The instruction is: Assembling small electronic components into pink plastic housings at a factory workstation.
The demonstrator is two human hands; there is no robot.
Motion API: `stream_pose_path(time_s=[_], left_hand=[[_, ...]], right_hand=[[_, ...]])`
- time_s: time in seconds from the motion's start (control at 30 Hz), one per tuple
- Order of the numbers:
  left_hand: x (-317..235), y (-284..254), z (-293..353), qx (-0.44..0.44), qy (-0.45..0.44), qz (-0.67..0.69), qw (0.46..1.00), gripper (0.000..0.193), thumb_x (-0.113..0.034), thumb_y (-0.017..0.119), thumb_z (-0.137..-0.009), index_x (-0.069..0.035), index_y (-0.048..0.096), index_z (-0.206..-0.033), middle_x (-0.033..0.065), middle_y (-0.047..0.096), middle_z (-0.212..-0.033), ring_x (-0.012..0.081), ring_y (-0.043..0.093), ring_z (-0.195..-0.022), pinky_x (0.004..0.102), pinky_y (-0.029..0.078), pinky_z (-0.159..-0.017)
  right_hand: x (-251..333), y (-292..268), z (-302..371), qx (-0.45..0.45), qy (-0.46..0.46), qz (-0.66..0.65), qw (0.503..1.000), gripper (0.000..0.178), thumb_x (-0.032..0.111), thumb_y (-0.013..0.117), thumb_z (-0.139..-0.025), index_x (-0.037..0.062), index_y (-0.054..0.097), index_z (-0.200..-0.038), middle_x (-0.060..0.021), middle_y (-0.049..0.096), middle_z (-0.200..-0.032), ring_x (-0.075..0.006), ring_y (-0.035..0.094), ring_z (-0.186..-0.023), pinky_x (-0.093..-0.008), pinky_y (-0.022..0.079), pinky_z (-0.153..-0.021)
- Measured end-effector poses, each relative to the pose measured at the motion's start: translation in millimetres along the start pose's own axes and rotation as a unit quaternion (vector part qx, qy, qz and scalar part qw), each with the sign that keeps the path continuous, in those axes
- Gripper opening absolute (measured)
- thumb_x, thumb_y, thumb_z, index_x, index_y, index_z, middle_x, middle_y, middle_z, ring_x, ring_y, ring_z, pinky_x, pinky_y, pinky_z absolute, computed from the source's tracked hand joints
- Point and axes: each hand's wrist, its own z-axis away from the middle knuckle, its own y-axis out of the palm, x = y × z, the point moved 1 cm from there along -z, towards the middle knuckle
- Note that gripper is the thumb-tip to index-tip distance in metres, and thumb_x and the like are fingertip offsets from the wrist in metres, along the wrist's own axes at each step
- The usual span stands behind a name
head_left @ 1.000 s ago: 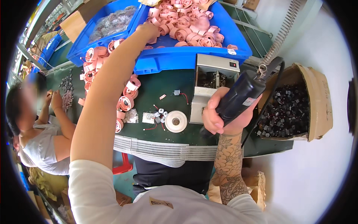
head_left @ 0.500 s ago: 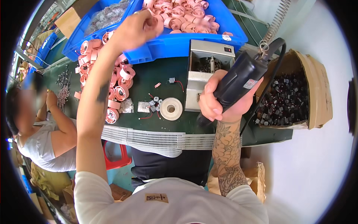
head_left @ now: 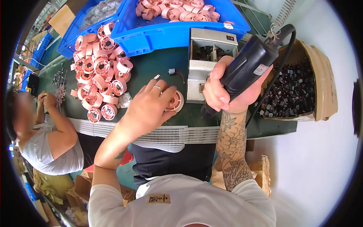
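Note:
My right hand [head_left: 228,89] is wrapped round a black electric screwdriver [head_left: 249,64], which hangs from a coiled spring and has a black cable. Its lower end points down over the bench edge side. My left hand [head_left: 149,106] lies low over the bench, thumb and forefinger around the left side of a pink round housing [head_left: 176,101]. That housing sits over the white round fixture, whose pale rim shows at its right. The left palm and fingers hide the small motors and the clear bag beside the fixture. A ring is on one left finger.
Pink housings [head_left: 99,81] lie heaped at left; more fill the blue bin [head_left: 151,39] behind. A metal screw feeder [head_left: 196,85] stands mid-bench near a small motor [head_left: 172,71] with red wire. At right is a carton [head_left: 324,87] of motors. A co-worker [head_left: 51,145] sits at left.
My left hand has come down from the blue bin to the white fixture, where a pink housing now sits. My right hand still holds the screwdriver, slightly higher in view.

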Motion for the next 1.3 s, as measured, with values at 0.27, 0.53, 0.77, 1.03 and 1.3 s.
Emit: stream_pose_path(time_s=[0.27,0.53,0.77,1.03,1.3], left_hand=[[39.4,-15.6,-47.4,0.047,-0.120,0.182,0.975,0.057,-0.027,0.074,-0.075,0.001,0.054,-0.120,0.0178,0.060,-0.107,0.0360,0.058,-0.096,0.0410,0.047,-0.082],[75.7,57.1,-85.6,0.047,0.022,-0.067,0.996,0.023,-0.011,0.064,-0.073,-0.011,0.067,-0.095,0.0179,0.058,-0.107,0.0337,0.058,-0.099,0.0422,0.050,-0.084],[87.2,38.0,-67.5,-0.051,-0.064,0.101,0.992,0.017,-0.009,0.065,-0.077,-0.007,0.068,-0.093,0.0134,0.065,-0.088,0.0267,0.064,-0.080,0.0347,0.051,-0.069],[47.3,4.5,-21.0,-0.019,-0.033,0.505,0.862,0.011,0.001,0.066,-0.083,0.001,0.066,-0.094,0.0102,0.069,-0.095,0.0171,0.066,-0.088,0.0292,0.052,-0.080],[45.4,8.9,-16.6,-0.011,0.040,0.308,0.951,0.017,-0.002,0.075,-0.070,-0.005,0.068,-0.085,0.0073,0.063,-0.094,0.0245,0.057,-0.090,0.0345,0.047,-0.076]], right_hand=[[3.3,-2.6,2.6,0.009,0.010,-0.002,1.000,0.109,0.089,0.023,-0.072,-0.0117,0.049,-0.103,-0.0084,0.050,-0.058,-0.0124,0.044,-0.038,-0.0262,0.037,-0.036],[-0.1,-4.5,1.8,0.012,0.025,0.002,1.000,0.110,0.089,0.023,-0.072,-0.0119,0.048,-0.105,-0.0086,0.051,-0.059,-0.0128,0.045,-0.039,-0.0266,0.038,-0.037],[3.3,-0.6,3.5,-0.003,0.011,0.000,1.000,0.111,0.090,0.023,-0.071,-0.0128,0.048,-0.104,-0.0091,0.050,-0.057,-0.0129,0.044,-0.037,-0.0267,0.037,-0.035],[6.3,-0.1,3.0,0.000,-0.005,0.010,1.000,0.113,0.092,0.026,-0.068,-0.0135,0.048,-0.101,-0.0098,0.050,-0.055,-0.0138,0.043,-0.035,-0.0277,0.037,-0.033],[17.9,-1.5,3.9,0.024,0.022,0.087,0.996,0.092,0.081,0.036,-0.079,-0.0028,0.049,-0.114,-0.0071,0.053,-0.061,-0.0162,0.048,-0.045,-0.0299,0.038,-0.040]])
